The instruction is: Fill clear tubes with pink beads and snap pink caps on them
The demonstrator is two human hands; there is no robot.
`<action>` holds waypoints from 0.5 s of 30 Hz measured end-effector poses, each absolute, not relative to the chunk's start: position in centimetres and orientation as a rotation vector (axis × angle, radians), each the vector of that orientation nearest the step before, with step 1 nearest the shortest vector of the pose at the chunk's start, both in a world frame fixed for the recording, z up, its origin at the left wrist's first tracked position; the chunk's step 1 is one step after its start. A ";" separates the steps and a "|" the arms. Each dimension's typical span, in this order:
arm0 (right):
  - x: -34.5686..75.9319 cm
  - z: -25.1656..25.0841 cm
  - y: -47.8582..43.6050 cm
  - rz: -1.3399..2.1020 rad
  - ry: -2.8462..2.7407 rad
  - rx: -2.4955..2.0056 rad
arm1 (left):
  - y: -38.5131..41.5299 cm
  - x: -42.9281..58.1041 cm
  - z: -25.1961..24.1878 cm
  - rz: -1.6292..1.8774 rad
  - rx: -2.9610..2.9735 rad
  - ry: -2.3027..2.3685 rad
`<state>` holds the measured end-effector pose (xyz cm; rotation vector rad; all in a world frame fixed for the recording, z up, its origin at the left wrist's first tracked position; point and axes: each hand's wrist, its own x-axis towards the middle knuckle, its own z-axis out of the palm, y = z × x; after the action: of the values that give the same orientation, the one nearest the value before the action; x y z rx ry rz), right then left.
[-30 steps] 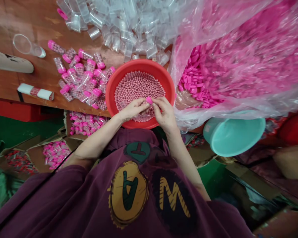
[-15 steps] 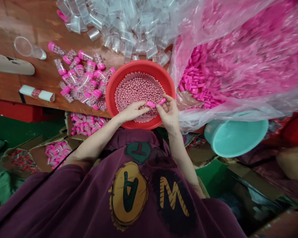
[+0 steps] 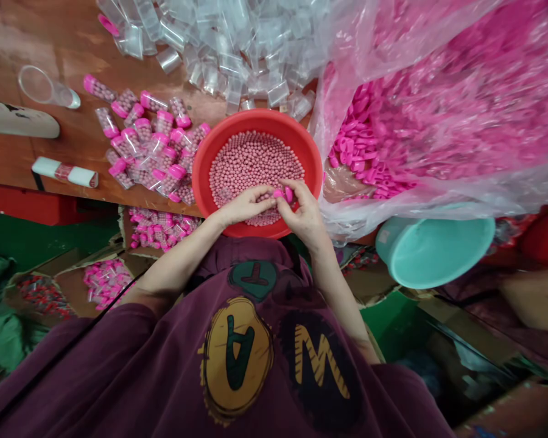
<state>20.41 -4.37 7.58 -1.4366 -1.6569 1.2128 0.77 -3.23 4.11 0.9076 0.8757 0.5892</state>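
A red bowl (image 3: 205, 159) full of small pink balls (image 3: 256, 161) sits at the table's near edge. Over its near side my left hand (image 3: 244, 205) is closed around a small clear vial, mostly hidden by the fingers. My right hand (image 3: 304, 213) touches it from the right, fingers pinched on pink caps (image 3: 285, 194) at the vial's mouth. To the left of the bowl lies a heap of filled vials with pink caps (image 3: 153, 143).
Empty clear vials (image 3: 219, 55) are piled behind the bowl. A plastic bag of pink caps (image 3: 420, 103) fills the right. A teal basin (image 3: 433, 249) sits below it. Boxes of filled vials (image 3: 159, 228) are under the table edge. A clear cup (image 3: 45, 88) lies at far left.
My right hand drew back with a second cap, then came in again to the vial in my left hand. The hands are now pressed together over the bowl.
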 end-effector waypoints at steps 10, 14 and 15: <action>21.7 7.9 -2.9 1.232 -1.369 -1.475 | -1.7 1.8 6.6 0.579 0.736 0.807; 21.2 10.8 -2.3 1.142 -1.626 -1.465 | -1.2 2.3 7.3 0.604 0.766 0.754; 21.1 11.5 -2.1 1.105 -1.698 -1.443 | -1.1 2.4 7.5 0.619 0.765 0.747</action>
<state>21.15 -2.13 11.52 -1.4431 -1.6977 1.1048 2.35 -1.15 7.54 0.7649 0.7473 0.6188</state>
